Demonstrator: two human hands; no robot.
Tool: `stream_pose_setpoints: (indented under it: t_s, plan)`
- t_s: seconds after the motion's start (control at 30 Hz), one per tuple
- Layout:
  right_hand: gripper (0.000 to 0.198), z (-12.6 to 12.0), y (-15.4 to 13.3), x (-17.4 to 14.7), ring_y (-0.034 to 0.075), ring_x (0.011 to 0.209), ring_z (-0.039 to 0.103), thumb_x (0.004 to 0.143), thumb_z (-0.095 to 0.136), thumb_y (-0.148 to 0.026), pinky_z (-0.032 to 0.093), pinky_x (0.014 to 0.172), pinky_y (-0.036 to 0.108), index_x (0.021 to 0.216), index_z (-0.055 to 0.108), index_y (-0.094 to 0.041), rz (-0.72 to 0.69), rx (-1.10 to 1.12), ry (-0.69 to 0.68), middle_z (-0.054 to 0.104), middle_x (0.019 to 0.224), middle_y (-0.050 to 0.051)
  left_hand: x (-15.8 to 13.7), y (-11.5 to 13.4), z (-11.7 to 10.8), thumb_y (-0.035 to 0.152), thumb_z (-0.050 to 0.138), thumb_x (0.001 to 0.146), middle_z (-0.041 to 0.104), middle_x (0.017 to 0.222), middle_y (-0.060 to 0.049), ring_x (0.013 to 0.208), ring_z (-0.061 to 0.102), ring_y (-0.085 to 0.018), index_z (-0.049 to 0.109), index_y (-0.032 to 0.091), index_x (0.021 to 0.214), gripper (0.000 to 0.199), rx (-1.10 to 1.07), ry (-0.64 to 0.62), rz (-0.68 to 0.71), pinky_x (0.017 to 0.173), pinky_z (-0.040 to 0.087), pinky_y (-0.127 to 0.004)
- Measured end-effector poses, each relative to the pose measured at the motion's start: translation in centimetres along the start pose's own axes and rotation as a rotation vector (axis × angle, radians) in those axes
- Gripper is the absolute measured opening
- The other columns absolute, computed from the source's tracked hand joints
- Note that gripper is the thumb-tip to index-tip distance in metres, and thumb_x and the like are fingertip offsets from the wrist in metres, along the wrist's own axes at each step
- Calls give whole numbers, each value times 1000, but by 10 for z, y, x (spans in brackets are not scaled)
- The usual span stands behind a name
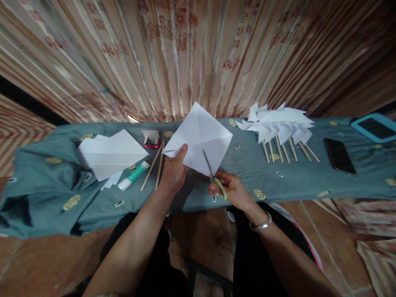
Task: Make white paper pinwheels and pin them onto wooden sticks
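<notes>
A creased square of white paper (pixel 201 128) is held up over the table, turned corner-up like a diamond. My left hand (pixel 177 167) grips its lower left side, the thumb lying on top. In my right hand (pixel 230 187) is a pair of scissors (pixel 220 187) with pale green handles, fingers closed around the loops. One blade lies over the paper near its bottom corner and points toward the middle; the other is hidden. Just left of the paper lie two wooden sticks (pixel 152 167) and a small red and white box (pixel 151 139) of pins.
More white paper (pixel 113 152) and a green and white glue stick (pixel 134 175) lie at left. Several paper pinwheels on sticks (pixel 281 123) overlap at right, beside a dark phone (pixel 339 156) and a blue-framed tablet (pixel 375 128). A patterned curtain (pixel 198 53) hangs behind the cloth-covered table (pixel 247 173).
</notes>
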State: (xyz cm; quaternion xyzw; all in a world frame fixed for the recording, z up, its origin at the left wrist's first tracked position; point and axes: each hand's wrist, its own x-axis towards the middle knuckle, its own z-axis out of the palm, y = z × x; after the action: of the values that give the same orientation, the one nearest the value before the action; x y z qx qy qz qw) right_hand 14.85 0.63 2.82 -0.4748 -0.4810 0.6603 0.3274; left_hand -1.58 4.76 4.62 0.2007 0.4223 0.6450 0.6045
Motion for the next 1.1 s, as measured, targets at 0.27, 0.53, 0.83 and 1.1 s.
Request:
stream_pose_setpoints:
  t_s: [0.27,0.53,0.83,1.1]
  plan:
    - [44,-2,1,1,10,53,52,60,85,-52,42,52,23,79,65,-18,-23,-33,-25,61,60,-3,-2,2,2,21,68,82,76,107,-9,114,67,-25,68,15,106,25,-8,-27,-7,97,55,-40]
    - [50,1,1,2,9,50,52,52,88,-55,42,49,22,80,68,-19,-10,17,9,62,57,-4,-1,0,1,22,69,81,77,105,-11,112,69,-26,69,13,100,22,-33,-24,-6,97,54,-40]
    - [44,0,3,2,8,51,50,57,87,-52,40,48,21,76,68,-17,-21,5,9,63,60,-3,-3,-1,3,20,66,83,76,109,-8,114,67,-25,68,20,107,24,9,-18,7,92,57,-37]
    - [47,2,2,2,7,48,51,53,88,-53,39,47,21,75,69,-17,-12,37,39,64,57,-4,-3,-1,4,21,68,82,76,110,-8,114,67,-25,67,19,107,25,8,2,18,94,55,-38]
